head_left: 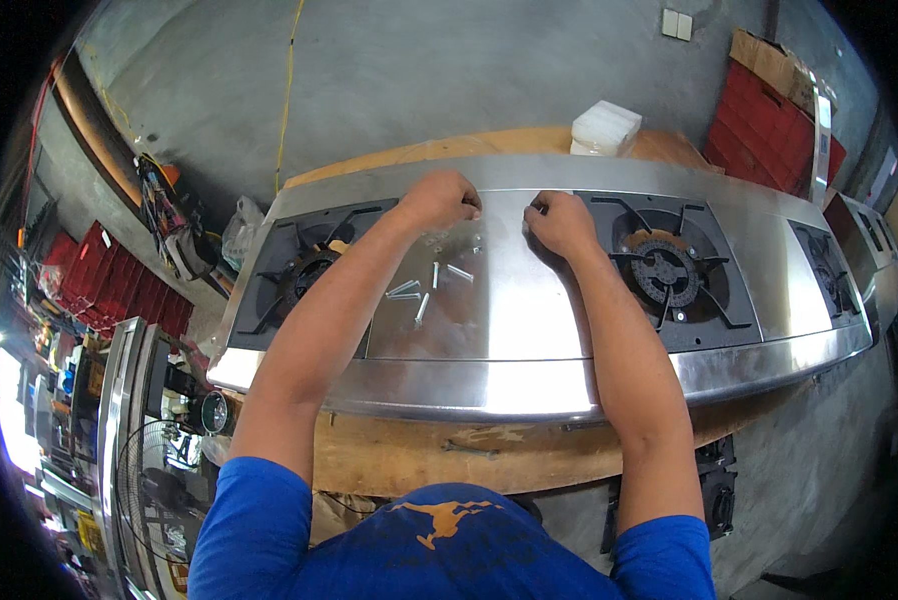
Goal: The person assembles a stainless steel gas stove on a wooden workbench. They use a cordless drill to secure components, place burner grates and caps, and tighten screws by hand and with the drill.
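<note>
A long stainless steel gas stove (539,330) lies across the bench. Over its far middle part, my left hand (441,202) is closed, fingertips pinched together; what they hold, if anything, is too small to name. A little to the right, my right hand (563,222) is also closed beside the middle burner, with a small dark spot at its fingers that I cannot make out. Between my forearms, several loose silver bolts (436,274) are scattered on the steel top. Tiny metal pieces (476,243) sit just nearer than my left hand.
Black burner grates stand left (309,275), middle right (661,268) and far right (827,268). A wooden bench (389,450) carries the stove, with a wrench (469,450) on its near edge. A white block (605,128) sits behind. Red crates (764,125) and a fan (154,480) flank the bench.
</note>
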Available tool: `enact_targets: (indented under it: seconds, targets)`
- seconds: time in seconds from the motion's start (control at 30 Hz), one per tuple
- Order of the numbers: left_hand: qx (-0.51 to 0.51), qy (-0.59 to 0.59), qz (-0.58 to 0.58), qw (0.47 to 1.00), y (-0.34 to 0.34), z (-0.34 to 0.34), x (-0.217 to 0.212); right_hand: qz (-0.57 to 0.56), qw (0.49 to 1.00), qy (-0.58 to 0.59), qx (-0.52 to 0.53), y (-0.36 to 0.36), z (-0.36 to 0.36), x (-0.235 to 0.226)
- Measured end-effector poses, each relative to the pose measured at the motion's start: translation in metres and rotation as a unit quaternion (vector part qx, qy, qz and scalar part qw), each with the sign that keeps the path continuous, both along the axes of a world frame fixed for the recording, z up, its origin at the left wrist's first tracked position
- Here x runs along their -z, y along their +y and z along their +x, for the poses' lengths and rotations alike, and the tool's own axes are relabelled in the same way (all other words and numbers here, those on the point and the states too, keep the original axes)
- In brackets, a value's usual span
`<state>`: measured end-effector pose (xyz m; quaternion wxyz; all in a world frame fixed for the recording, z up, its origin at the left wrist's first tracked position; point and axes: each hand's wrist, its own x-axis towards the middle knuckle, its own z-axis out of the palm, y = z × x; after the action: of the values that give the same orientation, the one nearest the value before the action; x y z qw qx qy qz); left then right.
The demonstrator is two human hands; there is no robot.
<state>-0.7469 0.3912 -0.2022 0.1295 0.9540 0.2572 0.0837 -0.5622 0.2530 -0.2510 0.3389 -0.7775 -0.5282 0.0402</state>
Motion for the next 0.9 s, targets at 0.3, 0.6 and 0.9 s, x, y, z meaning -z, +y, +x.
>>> enact_targets:
  seconds: [0.3, 0.6, 0.9]
  targets:
    - [-0.045, -0.062, -0.019, 0.997, -0.027, -0.018, -0.004, 0.004, 1.0, -0.008, 0.0, -0.002, -0.003, -0.003]
    - [-0.228, -0.512, 0.001, 0.828, -0.065, -0.288, 0.013, 0.03, 0.999, -0.018, -0.008, -0.002, 0.005, 0.006]
    - [-0.685, -0.259, 0.022, 0.681, -0.1, -0.639, 0.182, 0.031, 0.994, -0.006, -0.102, 0.016, 0.036, 0.027]
